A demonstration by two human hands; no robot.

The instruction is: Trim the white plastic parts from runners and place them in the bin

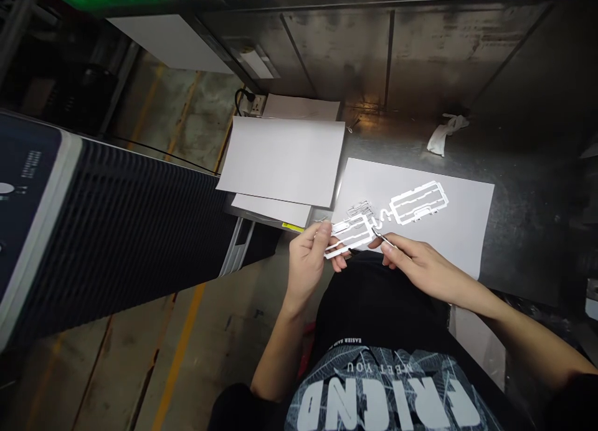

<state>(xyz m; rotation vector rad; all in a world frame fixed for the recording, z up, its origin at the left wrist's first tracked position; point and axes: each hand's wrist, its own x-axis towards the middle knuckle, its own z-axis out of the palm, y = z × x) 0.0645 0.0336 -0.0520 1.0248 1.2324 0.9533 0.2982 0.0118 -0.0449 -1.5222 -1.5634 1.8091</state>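
Note:
A thin white slotted frame [357,235] is pinched by my left hand [309,247], thumb on top and fingers underneath. It is held above the near edge of a white sheet [460,232]. A second slotted frame [419,202], with a wavy strip at its end, extends beyond it over the sheet; whether the two are joined is unclear. My right hand [411,256] is closed on a slim metal tool [384,238], its tip at the right end of the held frame. The tool's exact kind does not show. Small thin cut-out pieces [359,208] lie just behind the held frame.
White sheets [284,160] are stacked on the left of the dark metal table [518,238]. A crumpled white strip [443,135] lies further back. Behind the stack is a power socket [257,104] with a black cord. A large ribbed machine [149,232] stands at left.

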